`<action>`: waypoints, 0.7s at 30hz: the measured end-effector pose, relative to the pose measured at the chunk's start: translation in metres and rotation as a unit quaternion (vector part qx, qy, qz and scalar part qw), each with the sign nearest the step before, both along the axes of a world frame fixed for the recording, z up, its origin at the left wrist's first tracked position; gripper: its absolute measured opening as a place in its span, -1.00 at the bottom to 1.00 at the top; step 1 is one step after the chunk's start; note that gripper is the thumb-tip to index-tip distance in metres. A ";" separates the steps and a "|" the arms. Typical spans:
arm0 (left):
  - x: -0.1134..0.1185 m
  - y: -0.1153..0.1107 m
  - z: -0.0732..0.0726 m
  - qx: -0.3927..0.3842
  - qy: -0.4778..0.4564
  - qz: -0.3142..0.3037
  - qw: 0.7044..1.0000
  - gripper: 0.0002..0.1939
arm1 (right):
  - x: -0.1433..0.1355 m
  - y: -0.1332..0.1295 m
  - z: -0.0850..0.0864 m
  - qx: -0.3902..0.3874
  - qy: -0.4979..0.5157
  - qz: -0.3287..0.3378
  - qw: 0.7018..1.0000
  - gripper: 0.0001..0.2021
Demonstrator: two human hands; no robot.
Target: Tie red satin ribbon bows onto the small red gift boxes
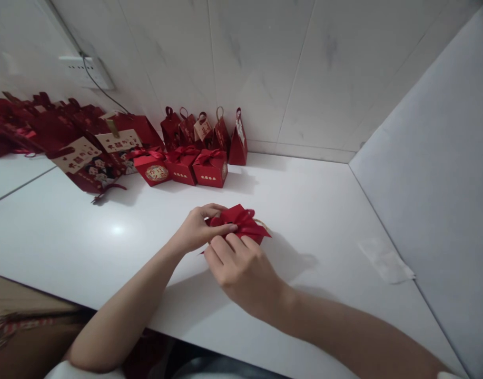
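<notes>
A small red box topped with a red ribbon bow sits on the white table, and a thin gold cord shows at its right side. My left hand holds the box from the left, its thumb pressed on the ribbon near the knot. In front of the box is my right hand, with curled fingers closed at the ribbon; its fingertips and whatever they pinch are hidden.
Three red ribboned boxes stand behind the hands, with several looped gift boxes along the wall. More red gift bags crowd the left. A socket with a cable is on the wall. White tape lies at the right edge.
</notes>
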State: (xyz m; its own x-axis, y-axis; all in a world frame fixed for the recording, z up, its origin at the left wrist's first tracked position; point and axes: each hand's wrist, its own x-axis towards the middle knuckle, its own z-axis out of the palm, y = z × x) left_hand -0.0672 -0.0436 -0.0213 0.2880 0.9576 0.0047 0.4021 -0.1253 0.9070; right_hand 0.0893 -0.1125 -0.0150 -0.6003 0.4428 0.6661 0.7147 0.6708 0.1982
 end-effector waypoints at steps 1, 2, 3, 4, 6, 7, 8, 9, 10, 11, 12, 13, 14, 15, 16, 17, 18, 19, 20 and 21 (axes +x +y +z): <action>0.000 0.000 0.000 0.009 0.013 0.001 1.000 -0.77 | 0.000 0.000 0.001 0.002 0.001 0.001 1.000 -0.86; 0.000 0.000 -0.001 0.015 0.021 0.000 1.000 -0.76 | 0.000 -0.001 0.002 0.004 0.002 -0.001 1.000 -0.86; 0.001 -0.001 -0.001 0.015 0.024 -0.004 1.000 -0.75 | 0.001 -0.001 0.003 0.006 0.003 -0.003 1.000 -0.86; 0.001 -0.001 0.000 0.011 0.024 -0.008 1.000 -0.72 | 0.000 -0.002 0.002 0.009 0.004 -0.002 1.000 -0.85; 0.002 -0.003 0.001 0.004 0.027 -0.013 1.000 -0.65 | 0.000 -0.001 0.000 0.021 0.003 0.007 1.000 -0.84; 0.002 -0.003 0.002 0.002 0.033 -0.014 0.999 -0.62 | -0.001 -0.001 -0.002 0.028 0.001 0.013 1.000 -0.84; 0.002 -0.004 0.003 0.002 0.042 -0.014 0.999 -0.59 | -0.002 0.000 -0.004 0.034 -0.001 0.017 0.999 -0.85; 0.003 -0.004 0.004 0.004 0.052 -0.014 0.999 -0.57 | -0.003 0.000 -0.006 0.041 -0.004 0.021 0.999 -0.87; 0.003 -0.005 0.005 0.007 0.062 -0.014 0.998 -0.55 | -0.004 0.001 -0.008 0.050 -0.008 0.025 0.998 -0.88; 0.003 -0.005 0.006 0.010 0.069 -0.014 0.997 -0.54 | -0.004 0.002 -0.010 0.059 -0.013 0.028 0.998 -0.90; 0.003 -0.006 0.006 0.013 0.075 -0.013 0.997 -0.53 | -0.005 0.004 -0.011 0.070 -0.018 0.034 0.997 -0.91; 0.003 -0.006 0.007 0.016 0.078 -0.012 0.997 -0.53 | -0.004 0.005 -0.012 0.083 -0.022 0.041 0.995 -0.91; 0.003 -0.006 0.007 0.018 0.080 -0.011 0.997 -0.53 | -0.004 0.007 -0.013 0.095 -0.025 0.051 0.994 -0.92; 0.003 -0.007 0.007 0.019 0.081 -0.010 0.996 -0.53 | -0.003 0.009 -0.013 0.106 -0.027 0.064 0.992 -0.92; 0.004 -0.007 0.008 0.020 0.082 -0.008 0.996 -0.54 | -0.002 0.011 -0.013 0.115 -0.029 0.081 0.990 -0.92; 0.004 -0.007 0.008 0.021 0.082 -0.008 0.996 -0.54 | 0.000 0.014 -0.014 0.122 -0.032 0.102 0.987 -0.92; 0.004 -0.007 0.007 0.022 0.081 -0.007 0.996 -0.54 | 0.001 0.017 -0.014 0.127 -0.038 0.125 0.983 -0.91; 0.004 -0.007 0.007 0.022 0.081 -0.007 0.996 -0.55 | 0.003 0.020 -0.014 0.131 -0.046 0.149 0.979 -0.90; 0.004 -0.007 0.007 0.021 0.080 -0.007 0.997 -0.55 | 0.004 0.022 -0.014 0.135 -0.052 0.169 0.975 -0.90; 0.005 -0.008 0.007 0.019 0.080 -0.006 0.997 -0.54 | 0.005 0.025 -0.014 0.139 -0.056 0.185 0.971 -0.89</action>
